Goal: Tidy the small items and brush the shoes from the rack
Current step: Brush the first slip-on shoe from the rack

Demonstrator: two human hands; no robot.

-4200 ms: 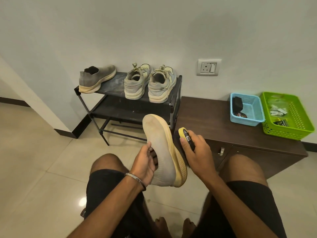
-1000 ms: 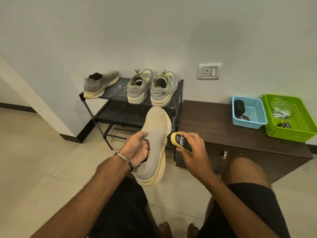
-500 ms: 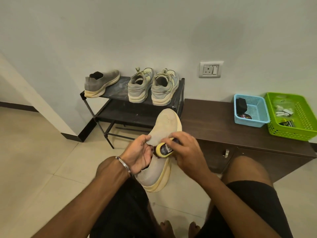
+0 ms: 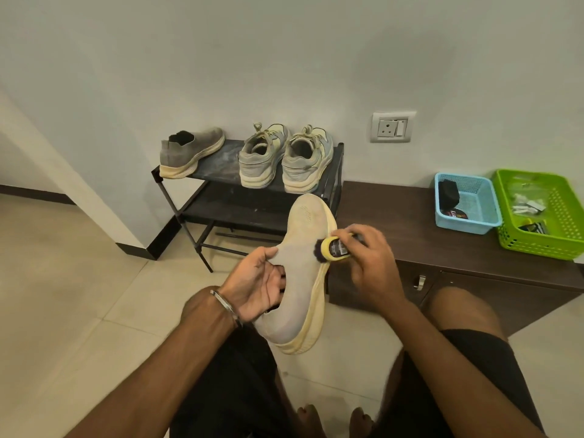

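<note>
Head view: a grey slip-on shoe (image 4: 300, 279) is held over the lap, left hand (image 4: 256, 286) gripping its collar, right hand (image 4: 369, 263) clutching a yellow shoe brush (image 4: 331, 250), bristles on the upper. Behind, a black rack (image 4: 252, 210) carries three shoes.

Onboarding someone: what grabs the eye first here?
Centre frame, the left hand holds a grey slip-on shoe while the right hand presses a yellow brush on its upper. At far right a green basket sits beside a blue basket.
</note>
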